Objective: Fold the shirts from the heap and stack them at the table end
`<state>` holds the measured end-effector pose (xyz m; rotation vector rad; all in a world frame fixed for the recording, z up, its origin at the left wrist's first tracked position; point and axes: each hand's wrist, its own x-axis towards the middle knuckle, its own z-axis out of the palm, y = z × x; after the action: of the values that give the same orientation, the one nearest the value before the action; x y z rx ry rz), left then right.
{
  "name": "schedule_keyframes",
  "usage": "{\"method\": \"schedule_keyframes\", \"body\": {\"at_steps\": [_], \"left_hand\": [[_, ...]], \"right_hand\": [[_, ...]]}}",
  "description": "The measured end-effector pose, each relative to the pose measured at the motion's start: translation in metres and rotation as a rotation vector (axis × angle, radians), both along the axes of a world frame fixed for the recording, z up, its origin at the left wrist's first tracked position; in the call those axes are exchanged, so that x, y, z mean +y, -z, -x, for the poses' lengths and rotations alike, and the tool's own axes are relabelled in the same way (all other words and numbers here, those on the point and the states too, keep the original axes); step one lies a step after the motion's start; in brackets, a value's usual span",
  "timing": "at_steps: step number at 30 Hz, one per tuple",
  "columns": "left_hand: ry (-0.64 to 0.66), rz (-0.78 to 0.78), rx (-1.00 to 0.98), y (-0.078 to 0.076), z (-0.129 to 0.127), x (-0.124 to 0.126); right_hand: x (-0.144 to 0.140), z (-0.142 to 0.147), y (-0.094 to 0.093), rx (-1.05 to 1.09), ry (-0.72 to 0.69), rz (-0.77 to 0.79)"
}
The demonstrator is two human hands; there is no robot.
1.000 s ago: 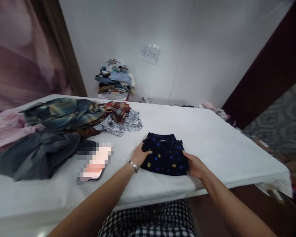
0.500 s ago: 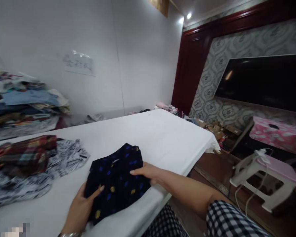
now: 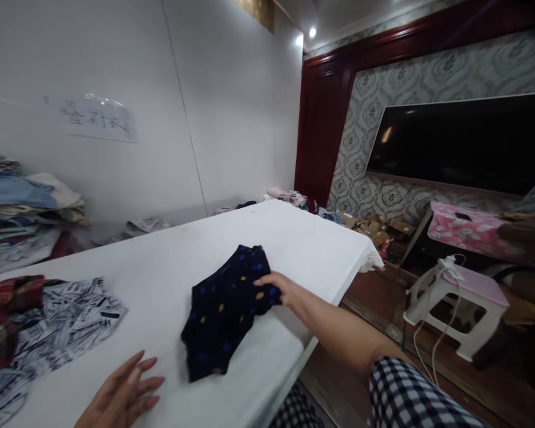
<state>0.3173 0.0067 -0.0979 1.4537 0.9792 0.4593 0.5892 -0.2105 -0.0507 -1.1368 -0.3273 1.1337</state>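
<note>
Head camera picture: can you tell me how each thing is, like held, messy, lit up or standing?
Dark spotted garment, held at one end
Right hand, gripping that end
Left hand, open, off the garment
Black-and-white printed garment, rumpled
Red plaid garment, rumpled
Clothes pile, stacked
White cloth, spread over the table
Television, screen dark
Ceiling light, lit
Stool, upright

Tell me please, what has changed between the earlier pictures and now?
The left hand has let go of the dark spotted garment and is now open and apart from it. The garment has moved to the right, away from the black-and-white printed cloth. The view has also turned right. Unchanged: the right hand still holds the garment's right end.
</note>
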Motion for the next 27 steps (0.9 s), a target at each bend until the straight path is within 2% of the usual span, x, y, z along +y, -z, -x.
{"method": "schedule_keyframes", "body": {"at_steps": [2,4,7,9,12,15,17,22,27], "left_hand": [[0.008,0.065,-0.090,-0.004,0.001,-0.004],[0.011,0.072,-0.096,-0.009,0.002,-0.009],[0.022,0.035,-0.083,-0.013,0.000,-0.017],[-0.020,-0.020,-0.081,-0.011,-0.002,-0.022],[-0.058,-0.089,-0.074,-0.005,-0.004,-0.027],[-0.017,-0.124,-0.071,-0.004,-0.004,-0.030],[0.020,-0.157,-0.060,-0.006,-0.004,-0.031],[0.091,-0.183,-0.032,-0.017,-0.003,-0.035],[0.172,-0.118,-0.019,-0.024,-0.002,-0.031]], "right_hand": [[-0.016,-0.034,-0.008,-0.039,-0.047,0.100],[-0.033,-0.067,-0.013,-0.127,-0.015,0.205],[-0.058,-0.101,-0.015,-0.195,0.193,0.320],[-0.074,-0.107,-0.014,-0.213,0.368,0.363],[-0.095,-0.093,-0.008,-0.258,0.538,0.398],[-0.114,-0.061,0.003,-0.280,0.634,0.383],[-0.122,-0.036,0.011,-0.193,0.598,0.358],[-0.120,0.018,0.019,0.050,0.346,0.301],[-0.090,0.034,0.014,0.154,0.295,0.179]]}}
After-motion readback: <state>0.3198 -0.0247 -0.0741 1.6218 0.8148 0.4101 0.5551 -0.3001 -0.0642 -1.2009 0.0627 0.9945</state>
